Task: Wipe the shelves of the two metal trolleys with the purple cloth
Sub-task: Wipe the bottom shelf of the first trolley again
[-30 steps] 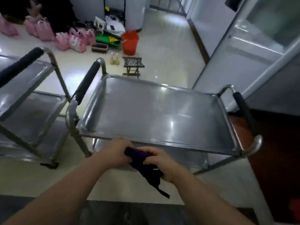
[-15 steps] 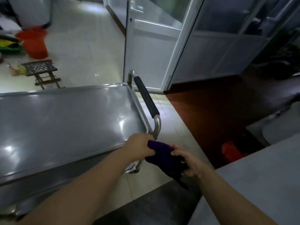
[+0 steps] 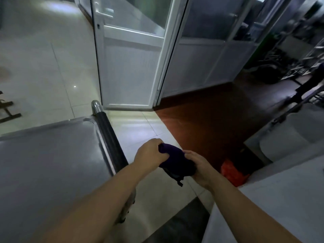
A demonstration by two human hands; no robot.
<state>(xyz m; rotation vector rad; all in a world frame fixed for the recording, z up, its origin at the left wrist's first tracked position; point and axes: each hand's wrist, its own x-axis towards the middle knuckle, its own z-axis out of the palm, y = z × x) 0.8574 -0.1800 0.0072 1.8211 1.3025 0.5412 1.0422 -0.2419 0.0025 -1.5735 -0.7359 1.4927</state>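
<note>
Steel trolley (image 3: 104, 151) at lower left, shelf (image 3: 45, 163) shiny, black-sleeved handle (image 3: 110, 142) along its right edge. Beyond the trolley, pale glossy tiles (image 3: 43, 58); to its right, red-brown floor (image 3: 210, 123). Past its far right corner, a white-framed glazed door (image 3: 129, 67), set at an angle to a glazed partition. Right of the trolley, a grey counter (image 3: 280, 199), with a red thing (image 3: 231, 172) on the floor by its base, kind unclear. Off the trolley's far left, part of a dark stool (image 3: 7, 109).

Just right of the handle, off the shelf and in the air: purple cloth (image 3: 177, 160), bunched. Left hand (image 3: 150, 155) with fingers curled round the end nearer the trolley; right hand (image 3: 198, 165) gripping the other end, fingers wrapped beneath. Dark tag dangling under the cloth.
</note>
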